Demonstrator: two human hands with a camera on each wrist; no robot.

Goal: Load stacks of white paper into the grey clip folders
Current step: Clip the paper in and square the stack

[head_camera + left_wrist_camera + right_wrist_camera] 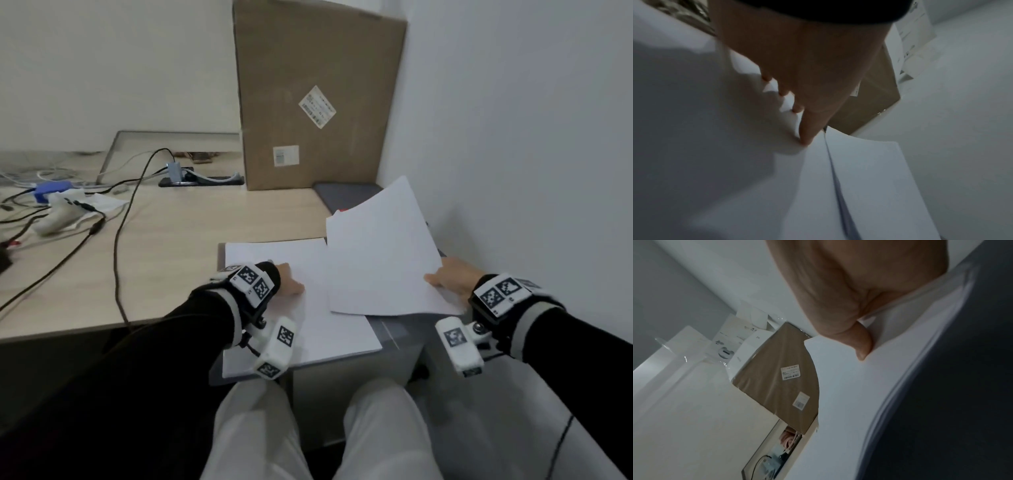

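Note:
An open grey clip folder (391,329) lies at the desk's near edge. A flat stack of white paper (329,329) covers its left half. My left hand (290,283) rests on that stack; in the left wrist view its straight fingers (805,136) press the sheet (777,186). My right hand (449,277) pinches a second stack of white paper (380,253) by its right edge and holds it tilted above the folder's right half. In the right wrist view the thumb (861,345) lies on top of this stack (838,402); the fingers underneath are hidden.
A tall cardboard box (318,96) stands at the back against the right wall (513,137). More grey folders (342,196) lie in front of it. Black cables (118,222), a blue item (51,190) and a white device (60,216) crowd the desk's left side.

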